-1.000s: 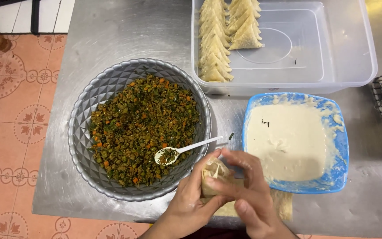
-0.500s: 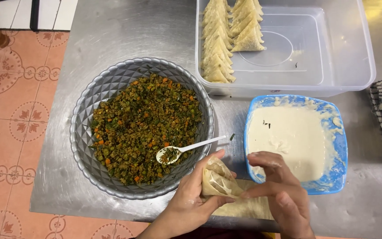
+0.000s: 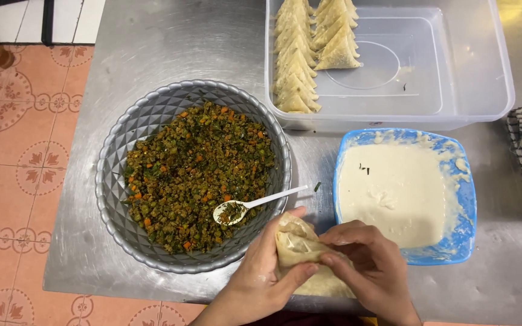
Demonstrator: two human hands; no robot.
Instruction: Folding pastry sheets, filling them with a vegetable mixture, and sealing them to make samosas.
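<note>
Both hands grip the pastry parcel (image 3: 300, 253): left hand (image 3: 261, 281) cups it, right hand (image 3: 367, 265) pinches its edge. It looks thin, soft, tearable, probably best held by the folded sides. Just beyond the grip, a spoon (image 3: 255, 205) rests in the filling bowl (image 3: 113, 199).

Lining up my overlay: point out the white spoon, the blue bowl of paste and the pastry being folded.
white spoon (image 3: 270, 200), head view, on its handle.
blue bowl (image 3: 467, 199), head view, right rim.
pastry (image 3: 294, 249), head view, wrapper between both hands.

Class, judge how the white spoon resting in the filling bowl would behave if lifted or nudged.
The white spoon looks thin, so probably light. Its handle overhangs the bowl rim, so a nudge may tip it. Filling in its scoop could spill.
</note>
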